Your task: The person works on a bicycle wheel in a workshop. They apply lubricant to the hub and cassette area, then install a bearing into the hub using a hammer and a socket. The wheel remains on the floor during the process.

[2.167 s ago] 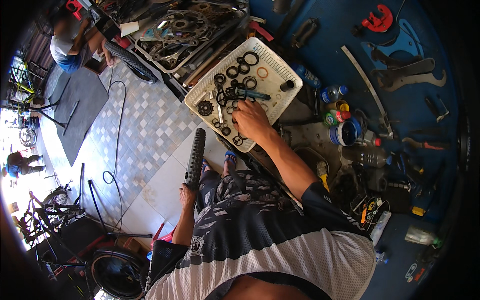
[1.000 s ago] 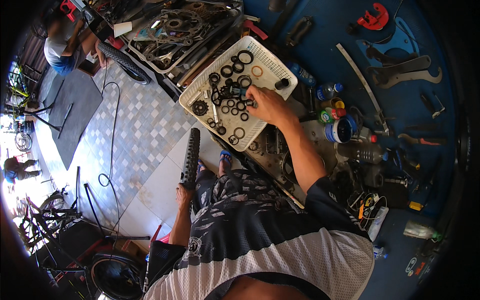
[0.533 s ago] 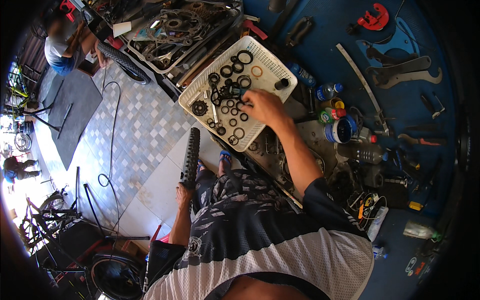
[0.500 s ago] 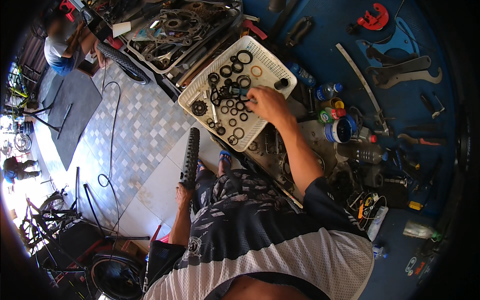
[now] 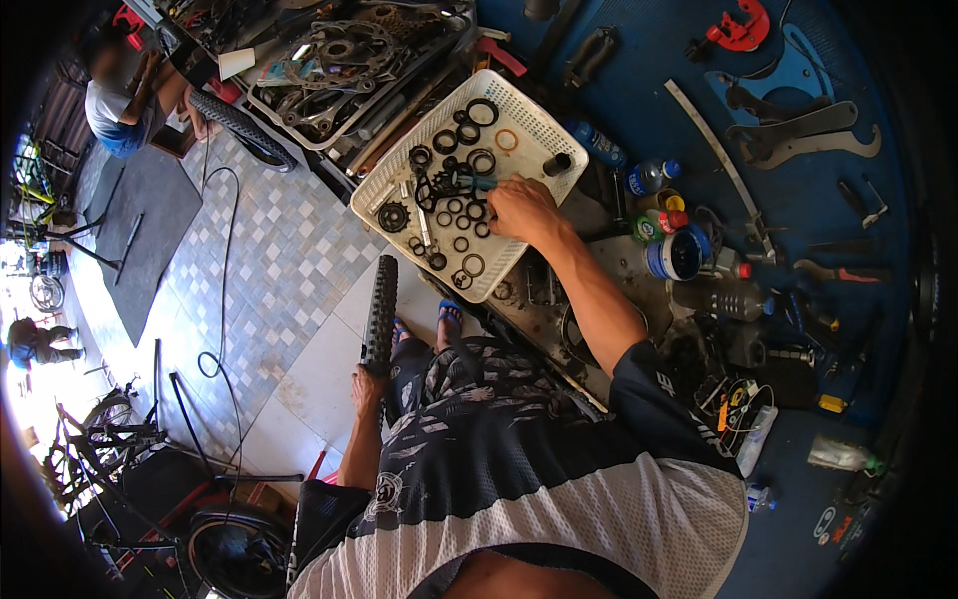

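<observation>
- R grip (image 5: 527, 212) curled down into the white basket (image 5: 539, 140), just beside the blue-green tube (image 5: 479, 183) & loose black rings (image 5: 437, 262); fingertips hidden, can't tell if they're pinching anything.
- L grip (image 5: 367, 392) closed round the near end of the knobbly tyre (image 5: 379, 314), seen edge-on by my leg.
- Risk 1: rings lie loose & close together; a careless knuckle sweep could scatter or mix them.
- Risk 2: many look alike & my hand hides some, so poss. wrong size picked.
- Risk 3: basket sits at the bench (image 5: 624, 260) edge; pressing that side could prob. tip it, parts onto the tiled floor (image 5: 269, 250).
- Risk 4: if L slackens w/ my attention on R, tyre may roll or topple.
- Labels: clear bottle (image 5: 651, 178) has a blue one w/ pale print, too small to make out.
- Writing: red lettering (image 5: 843, 531) lower R, tilted; pale marks on my sleeve (image 5: 649, 389), ditto unclear.
</observation>
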Action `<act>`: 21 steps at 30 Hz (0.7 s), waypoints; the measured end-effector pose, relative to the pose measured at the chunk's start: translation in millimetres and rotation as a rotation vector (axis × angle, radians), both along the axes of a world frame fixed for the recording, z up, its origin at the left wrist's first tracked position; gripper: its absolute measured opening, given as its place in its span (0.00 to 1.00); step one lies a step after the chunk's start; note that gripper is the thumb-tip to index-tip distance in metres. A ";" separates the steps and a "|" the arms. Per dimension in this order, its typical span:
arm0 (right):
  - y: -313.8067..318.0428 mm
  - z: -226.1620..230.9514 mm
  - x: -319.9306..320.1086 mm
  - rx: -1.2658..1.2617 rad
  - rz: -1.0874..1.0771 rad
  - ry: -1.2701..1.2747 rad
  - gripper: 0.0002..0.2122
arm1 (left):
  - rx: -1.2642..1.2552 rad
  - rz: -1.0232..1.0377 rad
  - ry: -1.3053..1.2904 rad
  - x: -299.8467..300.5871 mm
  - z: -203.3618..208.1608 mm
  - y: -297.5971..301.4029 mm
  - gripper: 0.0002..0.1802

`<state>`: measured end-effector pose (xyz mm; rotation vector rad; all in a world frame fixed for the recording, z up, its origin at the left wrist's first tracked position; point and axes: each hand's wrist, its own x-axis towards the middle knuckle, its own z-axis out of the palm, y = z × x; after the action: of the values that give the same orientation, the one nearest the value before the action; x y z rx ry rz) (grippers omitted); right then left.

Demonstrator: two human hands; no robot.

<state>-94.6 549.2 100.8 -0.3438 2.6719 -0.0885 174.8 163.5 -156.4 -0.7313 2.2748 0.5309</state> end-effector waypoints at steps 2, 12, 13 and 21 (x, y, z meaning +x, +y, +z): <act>1.7 5.7 2.0 -0.067 -0.030 -0.018 0.17 | 0.003 0.012 0.007 2.4 -2.5 -0.9 0.37; -2.6 -4.3 12.3 0.067 0.002 0.056 0.21 | 0.030 0.022 -0.059 -0.8 0.9 -1.2 0.43; -3.1 -5.3 10.8 0.068 -0.005 0.036 0.22 | 0.024 0.031 -0.074 -1.9 1.6 -0.8 0.43; -2.9 18.4 18.1 -0.079 -0.054 0.046 0.24 | 0.032 0.042 -0.049 0.8 2.2 -1.2 0.43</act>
<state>-76.5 546.4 119.3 -0.3025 2.7290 -0.2052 175.5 162.3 -154.2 -0.7698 2.2053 0.5622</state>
